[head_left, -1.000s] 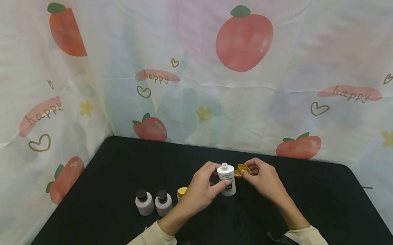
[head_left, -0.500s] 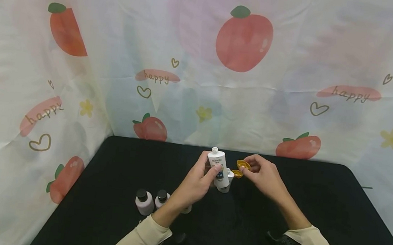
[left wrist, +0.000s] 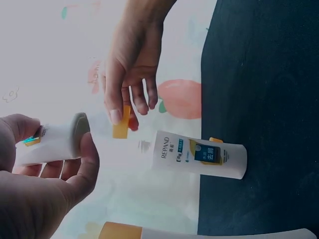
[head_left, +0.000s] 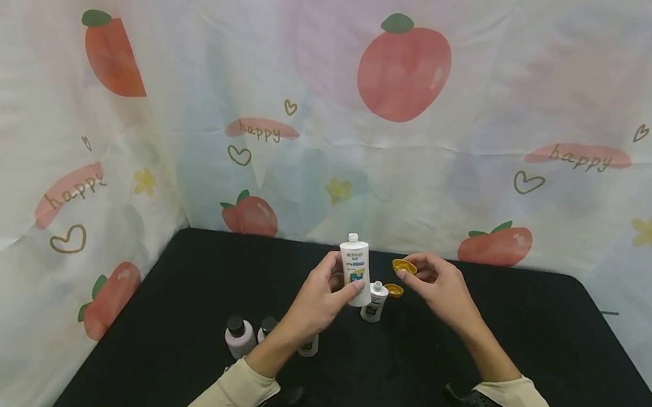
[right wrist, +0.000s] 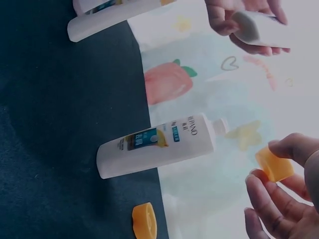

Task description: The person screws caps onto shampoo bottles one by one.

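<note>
My left hand (head_left: pixel 315 302) grips a white shampoo bottle (head_left: pixel 354 259) round its lower body and holds it raised, its narrow neck bare. A second white bottle (head_left: pixel 373 307), also uncapped, stands upright on the black table just beyond; its printed label (left wrist: pixel 207 152) faces the left wrist camera. Between thumb and fingers, my right hand (head_left: pixel 442 289) pinches a yellow cap (right wrist: pixel 275 164) above and to the right of the standing bottle. Another yellow cap (right wrist: pixel 144 221) lies on the table beside that bottle.
Two pinkish bottles with black caps (head_left: pixel 239 337) stand at the left. A white bottle (head_left: pixel 309 346) is partly hidden by my left forearm; its yellow cap (left wrist: pixel 119 231) shows in the left wrist view. A printed cloth (head_left: pixel 304 181) hangs behind the table.
My left hand has carried its bottle up and to the left, uncovering the standing bottle. My right hand has lifted its cap slightly, away from the cap on the table.
</note>
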